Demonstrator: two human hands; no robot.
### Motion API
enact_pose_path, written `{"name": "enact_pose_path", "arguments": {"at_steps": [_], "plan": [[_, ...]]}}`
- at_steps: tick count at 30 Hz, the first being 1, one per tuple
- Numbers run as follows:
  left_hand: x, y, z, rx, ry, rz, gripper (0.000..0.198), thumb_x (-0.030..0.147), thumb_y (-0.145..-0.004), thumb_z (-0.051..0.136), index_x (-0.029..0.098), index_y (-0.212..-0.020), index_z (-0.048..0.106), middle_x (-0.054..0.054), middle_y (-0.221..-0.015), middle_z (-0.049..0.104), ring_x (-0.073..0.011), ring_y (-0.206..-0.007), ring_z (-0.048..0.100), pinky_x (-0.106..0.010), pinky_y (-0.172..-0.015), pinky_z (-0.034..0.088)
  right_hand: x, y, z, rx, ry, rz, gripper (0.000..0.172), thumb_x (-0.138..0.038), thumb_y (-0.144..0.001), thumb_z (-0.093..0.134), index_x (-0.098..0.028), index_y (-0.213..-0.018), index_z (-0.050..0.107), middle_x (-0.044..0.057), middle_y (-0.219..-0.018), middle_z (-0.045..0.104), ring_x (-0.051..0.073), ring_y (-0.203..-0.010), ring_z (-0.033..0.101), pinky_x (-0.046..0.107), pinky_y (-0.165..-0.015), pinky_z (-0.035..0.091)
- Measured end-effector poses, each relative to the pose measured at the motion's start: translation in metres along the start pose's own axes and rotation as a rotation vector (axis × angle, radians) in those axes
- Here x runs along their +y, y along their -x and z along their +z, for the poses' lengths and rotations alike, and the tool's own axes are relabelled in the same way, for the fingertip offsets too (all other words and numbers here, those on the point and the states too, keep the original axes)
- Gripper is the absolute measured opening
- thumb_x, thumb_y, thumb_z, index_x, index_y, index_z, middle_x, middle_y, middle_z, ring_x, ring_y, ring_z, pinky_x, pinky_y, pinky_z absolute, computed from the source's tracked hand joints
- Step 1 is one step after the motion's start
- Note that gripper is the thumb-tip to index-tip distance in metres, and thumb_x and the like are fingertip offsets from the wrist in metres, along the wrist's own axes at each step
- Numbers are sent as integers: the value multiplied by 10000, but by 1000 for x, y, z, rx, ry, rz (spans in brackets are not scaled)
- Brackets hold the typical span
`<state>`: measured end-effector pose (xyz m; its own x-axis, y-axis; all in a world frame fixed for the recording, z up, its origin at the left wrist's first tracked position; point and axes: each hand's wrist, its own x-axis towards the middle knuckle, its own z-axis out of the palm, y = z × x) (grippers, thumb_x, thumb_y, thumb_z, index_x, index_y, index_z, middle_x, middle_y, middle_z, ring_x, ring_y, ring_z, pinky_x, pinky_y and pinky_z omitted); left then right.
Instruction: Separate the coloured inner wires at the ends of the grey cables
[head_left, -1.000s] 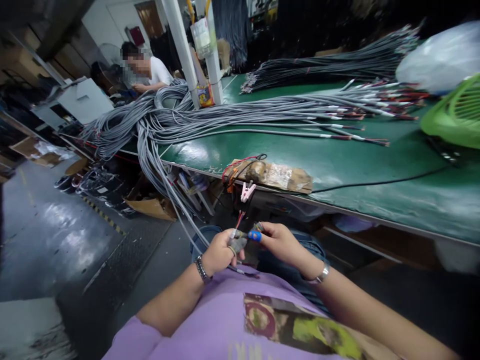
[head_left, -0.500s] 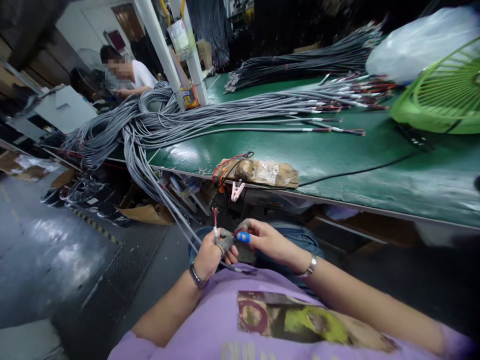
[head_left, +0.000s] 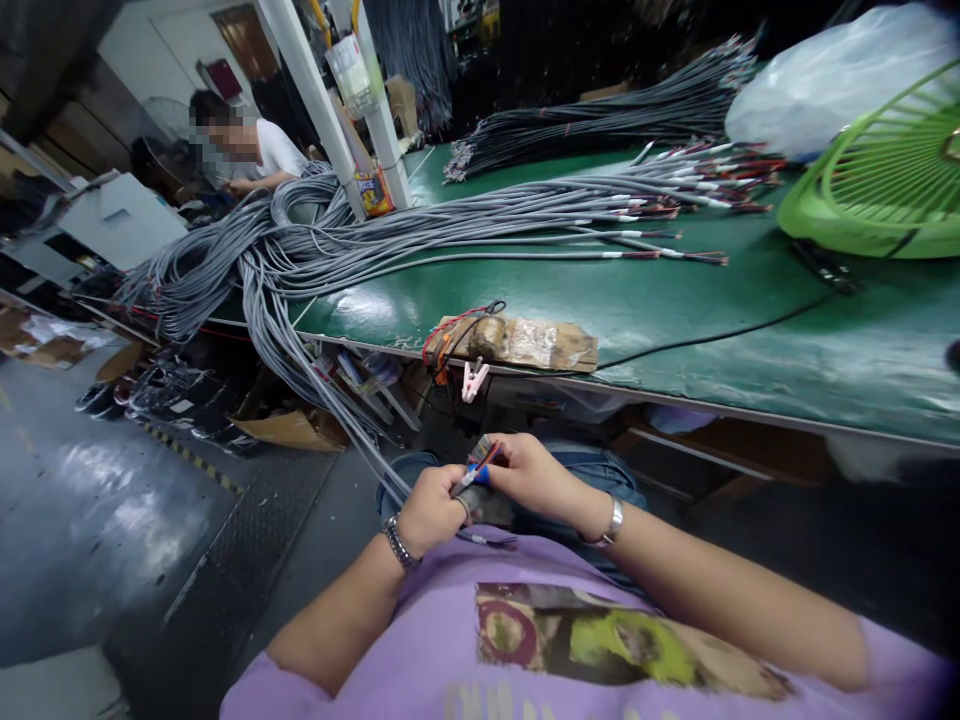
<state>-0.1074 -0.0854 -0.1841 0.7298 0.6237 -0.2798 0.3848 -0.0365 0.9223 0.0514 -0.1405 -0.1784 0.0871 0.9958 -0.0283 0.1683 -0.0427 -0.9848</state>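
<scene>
Above my lap, my left hand (head_left: 433, 508) is closed around the end of a grey cable (head_left: 466, 480). The cable's stripped end points up and right, with thin coloured wires (head_left: 489, 456) fanning out. My right hand (head_left: 536, 478) pinches those wires between thumb and forefinger; a blue wrap covers its thumb. The two hands almost touch. Below my left hand, another cable end (head_left: 487, 541) with dark loose wires lies against the purple shirt. Several grey cables (head_left: 330, 385) run from the bench down to my left hand.
A green bench (head_left: 697, 320) carries a bundle of grey cables (head_left: 450, 220), a darker bundle (head_left: 600, 120) and a green fan (head_left: 885, 180). At its front edge are a wooden block (head_left: 540, 345) and a pink clip (head_left: 474, 381). A co-worker (head_left: 262, 150) sits at the far left.
My left hand has turned over, and the cable end that stood upright now leans toward my right hand. My right fingers have come onto its coloured wires.
</scene>
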Motion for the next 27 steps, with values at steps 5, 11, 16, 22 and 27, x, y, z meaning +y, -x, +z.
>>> {"name": "enact_pose_path", "arguments": {"at_steps": [5, 11, 16, 22, 27], "plan": [[5, 1, 0, 108, 289, -76, 265, 381, -723, 645, 145, -636, 561, 0, -516, 595, -74, -386, 509, -167, -373, 322, 1, -5, -2, 80, -68, 51, 425, -554, -756, 572, -186, -552, 510, -37, -465, 466, 91, -442, 390, 230, -449, 317], [10, 6, -8, 297, 463, -64, 306, 417, -676, 695, 138, -649, 572, -7, -513, 610, -74, -370, 516, -164, -342, 272, 8, -4, -8, -68, -38, -87, 448, -592, -812, 498, -174, -799, 659, 52, -788, 673, 188, -752, 586, 304, -709, 460], [7, 3, -3, 291, 428, -43, 311, 406, -706, 675, 149, -610, 527, -5, -510, 613, -69, -371, 512, -157, -338, 273, 0, -9, 6, -33, -203, -43, 358, -491, -744, 646, -172, -903, 614, 49, -860, 653, 181, -800, 584, 308, -756, 468], [3, 1, -5, 241, 334, -63, 285, 401, -714, 677, 150, -702, 541, -13, -547, 642, -94, -406, 564, -154, -341, 293, -1, -15, 8, -9, -192, 17, 313, -471, -705, 667, -170, -703, 583, 4, -667, 595, 135, -633, 513, 268, -627, 435], [6, -4, -10, 186, 287, -103, 283, 387, -690, 695, 154, -748, 545, -6, -525, 636, -111, -404, 582, -148, -328, 283, -9, -15, 5, -23, -134, -25, 252, -414, -734, 638, -173, -683, 586, 4, -648, 595, 131, -605, 503, 257, -584, 420]]}}
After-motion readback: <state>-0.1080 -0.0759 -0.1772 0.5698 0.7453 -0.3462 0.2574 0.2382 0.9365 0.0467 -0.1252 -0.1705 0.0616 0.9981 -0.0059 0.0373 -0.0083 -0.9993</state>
